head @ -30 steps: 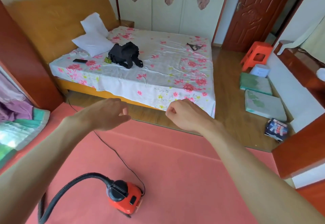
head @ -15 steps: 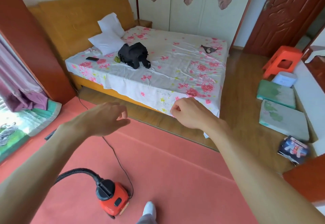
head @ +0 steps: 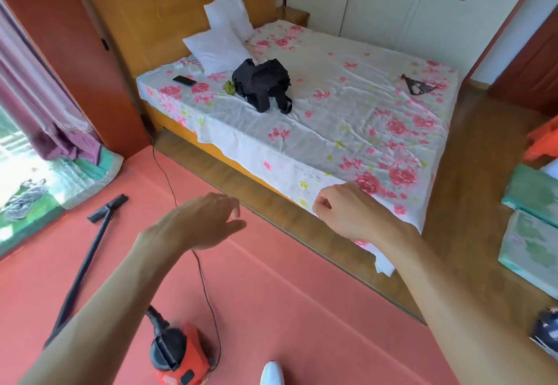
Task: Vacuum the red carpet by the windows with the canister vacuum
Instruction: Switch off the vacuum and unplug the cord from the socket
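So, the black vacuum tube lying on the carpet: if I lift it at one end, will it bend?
The wand lies straight on the red carpet, so it is probably rigid and should not droop. Its floor nozzle sits crosswise at the far end, so that end may feel heavier and dip.

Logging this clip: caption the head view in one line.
Left hand and right hand raised, empty; canister vacuum and wand lie untouched on the red carpet.
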The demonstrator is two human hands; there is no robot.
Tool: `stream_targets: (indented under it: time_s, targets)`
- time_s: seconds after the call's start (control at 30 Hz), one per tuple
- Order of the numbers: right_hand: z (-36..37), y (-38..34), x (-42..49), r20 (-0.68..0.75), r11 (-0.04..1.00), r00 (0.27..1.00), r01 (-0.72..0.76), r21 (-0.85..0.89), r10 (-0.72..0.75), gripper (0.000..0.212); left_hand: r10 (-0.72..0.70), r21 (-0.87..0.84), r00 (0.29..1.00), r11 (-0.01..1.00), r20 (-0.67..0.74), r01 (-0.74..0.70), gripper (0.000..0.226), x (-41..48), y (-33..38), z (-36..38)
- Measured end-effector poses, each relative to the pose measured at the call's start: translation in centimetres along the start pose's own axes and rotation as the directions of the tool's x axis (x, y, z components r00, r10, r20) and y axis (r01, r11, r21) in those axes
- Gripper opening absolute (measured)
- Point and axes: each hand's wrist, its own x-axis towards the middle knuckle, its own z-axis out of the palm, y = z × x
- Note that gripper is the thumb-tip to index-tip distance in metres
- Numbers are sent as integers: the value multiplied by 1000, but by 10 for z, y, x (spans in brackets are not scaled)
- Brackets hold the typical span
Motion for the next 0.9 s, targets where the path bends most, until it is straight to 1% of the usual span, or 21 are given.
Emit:
stream_targets:
  time_s: [0.13,0.23,0.33,0.47,0.53,0.63,0.7,0.77,0.9]
  targets:
    - [-21,21,61,44,999,999,2,-33,0,30,-46,-33,997,999,-68,43,25,48,-7,-35]
    - [-34,35,106,42,998,997,62,0,-62,30,-69,-35,993,997,-91,66,26,80,-3,-49]
    - [-41,47,150,91,994,990,111,17,-112,31,-120,-52,991,992,-60,117,26,113,2,-53]
    - [-49,72,218,212,986,963,164,32,-167,34,-243,-86,970,967,-17,241,27,158,3,-66]
    - [-58,84,255,287,979,937,204,19,-200,32,-334,-100,943,938,-7,332,29,177,6,-79]
    - [-75,97,308,330,959,910,280,-50,-249,33,-444,-105,896,892,-19,439,33,204,14,-107]
    - [-91,97,342,369,936,882,344,-79,-293,38,-505,-143,863,856,-22,498,34,217,21,-126]
    - [-104,88,374,388,911,851,408,-63,-354,38,-555,-176,830,824,-59,539,33,226,23,-137]
    - [-117,56,424,421,848,774,530,-24,-472,37,-665,-244,747,728,-20,641,33,236,10,-143]
